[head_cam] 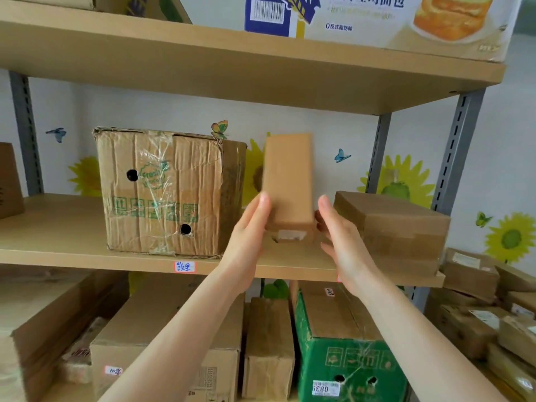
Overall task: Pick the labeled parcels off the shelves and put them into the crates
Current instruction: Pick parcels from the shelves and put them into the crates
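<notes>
A narrow tall brown parcel (288,181) stands upright at the middle shelf (72,227), between a big crumpled carton (162,192) and a flat brown box (394,224). My left hand (246,236) presses its lower left side with straight fingers. My right hand (339,236) touches its lower right side, fingers straight. A pale label shows on the parcel's bottom end. No crate is in view.
A printed bread carton (377,18) sits on the top shelf. Below stand several cartons, among them a green one (342,352) with a sticker. More small parcels (475,309) are stacked at the right. Grey shelf posts (461,146) flank the bay.
</notes>
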